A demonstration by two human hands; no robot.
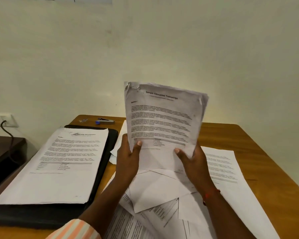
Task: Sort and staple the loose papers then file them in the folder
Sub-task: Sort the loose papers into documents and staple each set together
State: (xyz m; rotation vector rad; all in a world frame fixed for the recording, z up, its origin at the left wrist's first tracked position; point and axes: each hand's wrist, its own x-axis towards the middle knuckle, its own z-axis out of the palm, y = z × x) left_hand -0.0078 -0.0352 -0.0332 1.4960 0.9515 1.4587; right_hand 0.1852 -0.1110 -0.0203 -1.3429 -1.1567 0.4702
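Papers (164,118), dog-eared printed sheaf, gripped by hands (128,157) (195,163), black folder (110,144), wooden desk (248,144)

White black-printed sheets (164,118) at centre, black folder (110,145) at left, brown wood-grain table (248,144), orange-and-white striped sleeve (76,229) at bottom, red wrist thread (211,193).

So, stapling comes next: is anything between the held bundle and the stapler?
Nothing visible. The stapler lies at the far edge of the table, left of the bundle gripped by the left hand and right hand.
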